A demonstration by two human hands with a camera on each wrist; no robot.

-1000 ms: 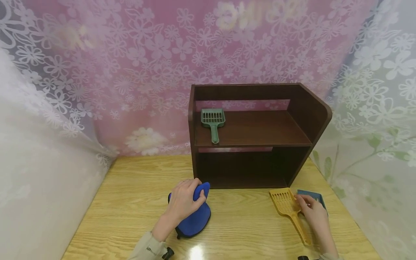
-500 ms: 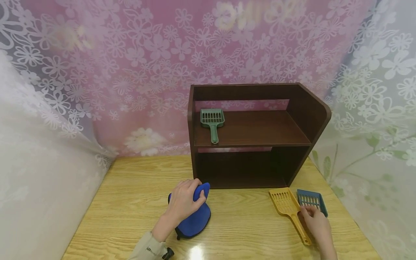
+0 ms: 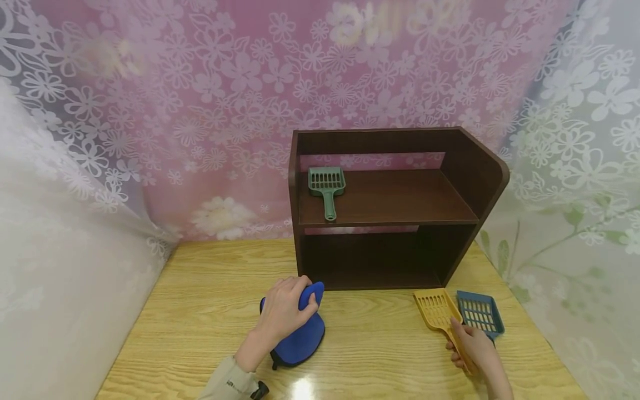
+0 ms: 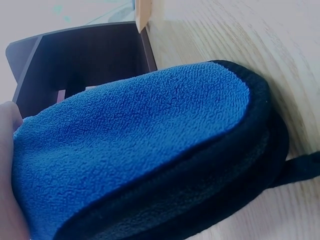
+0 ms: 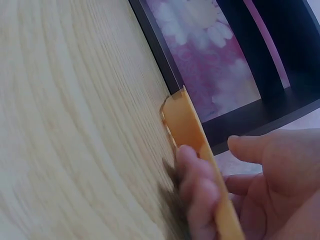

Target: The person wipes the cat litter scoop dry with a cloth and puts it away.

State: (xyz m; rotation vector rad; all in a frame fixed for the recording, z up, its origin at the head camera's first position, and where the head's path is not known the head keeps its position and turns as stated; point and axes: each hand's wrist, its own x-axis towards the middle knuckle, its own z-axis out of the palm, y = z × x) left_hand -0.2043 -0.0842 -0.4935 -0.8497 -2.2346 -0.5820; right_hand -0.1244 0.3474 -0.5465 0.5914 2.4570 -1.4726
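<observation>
My left hand (image 3: 282,305) grips a folded blue terry-cloth mitt (image 3: 301,341) with black trim, left of centre on the table. Close up in the left wrist view, the mitt (image 4: 140,115) shows its black edging and a loop. At the right, my right hand (image 3: 477,353) has its fingers curled around the handle of a yellow litter scoop (image 3: 436,308). The right wrist view shows fingers on the near side of the scoop (image 5: 184,117), with the thumb standing apart from it. A dark blue litter scoop (image 3: 477,311) lies beside the yellow one, its handle mostly hidden by my hand.
Behind the hands stands a dark brown two-tier shelf (image 3: 395,194). A green litter scoop (image 3: 327,183) lies at the left of its upper tier. Floral curtains (image 3: 220,139) enclose the wooden table (image 3: 210,278) at the back and sides.
My right hand has moved down from beside the yellow scoop's head to its handle, and its fingers now go round it. More of the blue scoop shows. The left hand stays nearly still.
</observation>
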